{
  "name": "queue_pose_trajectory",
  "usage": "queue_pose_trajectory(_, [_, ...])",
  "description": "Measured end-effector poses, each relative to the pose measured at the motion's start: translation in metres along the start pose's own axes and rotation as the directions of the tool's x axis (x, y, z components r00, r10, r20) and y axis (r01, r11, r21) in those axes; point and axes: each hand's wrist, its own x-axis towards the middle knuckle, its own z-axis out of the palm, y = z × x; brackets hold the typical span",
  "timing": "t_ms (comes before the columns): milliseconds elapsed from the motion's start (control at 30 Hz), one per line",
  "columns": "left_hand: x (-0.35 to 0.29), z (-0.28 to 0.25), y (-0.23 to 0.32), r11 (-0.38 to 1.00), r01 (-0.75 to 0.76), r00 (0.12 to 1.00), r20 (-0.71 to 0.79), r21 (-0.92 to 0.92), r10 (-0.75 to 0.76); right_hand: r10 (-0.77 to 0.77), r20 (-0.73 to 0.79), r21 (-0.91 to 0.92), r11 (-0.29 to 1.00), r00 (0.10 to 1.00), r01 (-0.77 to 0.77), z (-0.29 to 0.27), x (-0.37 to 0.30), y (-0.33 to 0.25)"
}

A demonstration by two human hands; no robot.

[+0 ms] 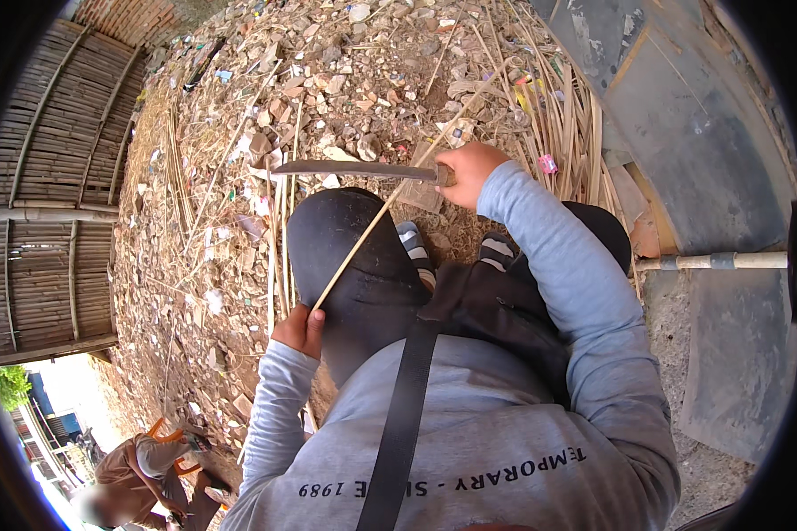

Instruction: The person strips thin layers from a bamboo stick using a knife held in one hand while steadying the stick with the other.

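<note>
My left hand (299, 333) is closed around the near end of a long, thin bamboo strip (360, 241), beside my left knee. From there the strip slants up and away to the right, over my thigh and past the rubble. My right hand (471, 173) grips the short handle of a machete (350, 167), its dark blade pointing left. Blade and strip cross just left of the handle; whether they touch I cannot tell. Most fingers of both hands are hidden, though the left thumb shows along the strip.
Split bamboo strips (576, 133) lie heaped at the far right, with more strips (283, 212) by my left knee. Broken brick and litter cover the ground (212, 257). Grey sheets (726, 133) stand at right, a bamboo wall (49, 97) at left. Another person (137, 478) sits at lower left.
</note>
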Motion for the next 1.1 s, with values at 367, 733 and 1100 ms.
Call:
queue_pose_trajectory(367, [0.005,0.007,-0.007,1.0,0.005,1.0,-0.022,0.004,-0.005,0.141,0.086,0.111,0.982,0.986,-0.15,0.011,0.019,0.013])
queue_pose_trajectory(733, [0.01,0.005,-0.01,0.998,-0.007,1.0,0.006,-0.06,0.008,0.167,-0.004,0.131,0.977,0.986,-0.165,0.012,0.018,0.025])
queue_pose_trajectory(1100, [0.01,0.007,-0.016,0.995,0.016,1.0,0.022,-0.096,-0.014,0.145,-0.01,0.132,0.981,0.989,-0.142,0.006,0.016,0.012])
